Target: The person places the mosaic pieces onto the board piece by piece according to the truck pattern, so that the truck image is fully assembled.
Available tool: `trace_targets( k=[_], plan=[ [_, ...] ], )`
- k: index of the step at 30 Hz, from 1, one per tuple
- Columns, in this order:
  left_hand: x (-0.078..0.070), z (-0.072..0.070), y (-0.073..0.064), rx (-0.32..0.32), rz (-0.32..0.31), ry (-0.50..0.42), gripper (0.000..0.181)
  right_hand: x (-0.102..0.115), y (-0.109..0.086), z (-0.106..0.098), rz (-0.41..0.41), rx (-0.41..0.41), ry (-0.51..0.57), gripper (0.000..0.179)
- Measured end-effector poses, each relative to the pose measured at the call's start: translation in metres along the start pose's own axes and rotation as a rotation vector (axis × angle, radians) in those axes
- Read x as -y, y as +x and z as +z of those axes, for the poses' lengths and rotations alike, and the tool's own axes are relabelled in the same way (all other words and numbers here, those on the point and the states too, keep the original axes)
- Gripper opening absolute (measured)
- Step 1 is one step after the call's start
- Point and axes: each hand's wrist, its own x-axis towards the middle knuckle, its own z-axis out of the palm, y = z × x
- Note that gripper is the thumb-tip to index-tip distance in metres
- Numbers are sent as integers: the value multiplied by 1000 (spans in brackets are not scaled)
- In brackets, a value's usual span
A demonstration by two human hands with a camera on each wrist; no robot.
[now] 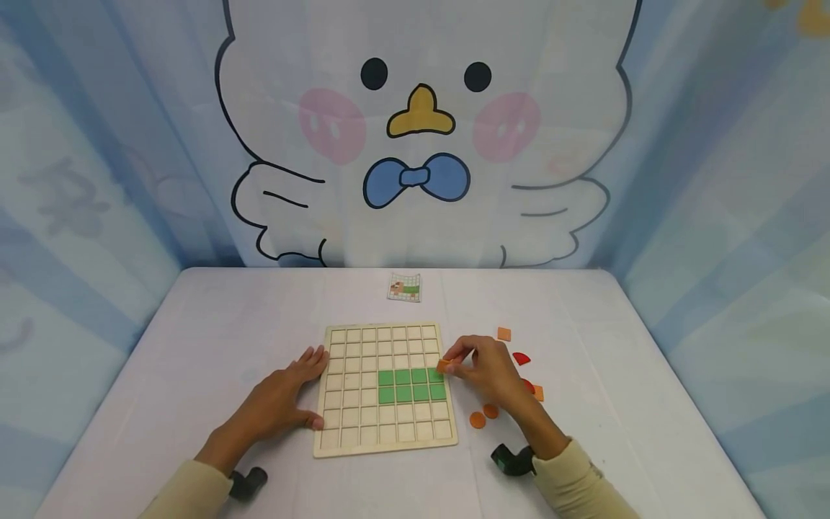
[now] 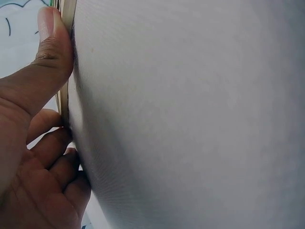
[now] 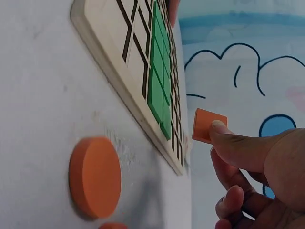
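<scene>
Pinching thin orange square tile point(image 3: 203, 123) in right hand point(image 1: 483, 364), thumb against one side, probably to leave the rest uncovered. Held aloft near right edge of pale wooden gridded board point(image 1: 350, 436). Resting spread thumb and fingers of left hand point(image 1: 279, 400) along board's left edge, likely bracing against sliding. Set in the cells: two rows of small green square tiles point(image 1: 403, 393), apparently kept aligned by the grid. Scattered on the right, presumably for easy reach: flat orange discs point(image 1: 477, 419), red fan-shaped pieces point(image 1: 521, 358), loose orange squares point(image 1: 503, 334). Lying beyond the board: small printed card point(image 1: 405, 287), probably to stay in sight.
</scene>
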Motion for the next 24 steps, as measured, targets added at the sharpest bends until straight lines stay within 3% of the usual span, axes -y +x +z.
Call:
trace_targets(
  k=[4, 19, 24],
  plan=[
    [0, 0, 0, 6, -10, -1, 121, 13, -2, 11, -3, 36, 31, 16],
    [-3, -1, -1, 4, -4, -4, 119, 46, 0, 49, -174, 153, 89, 16],
    [-3, -1, -1, 5, -8, 3, 119, 54, 3, 63, -191, 181, 105, 16]
  ],
)
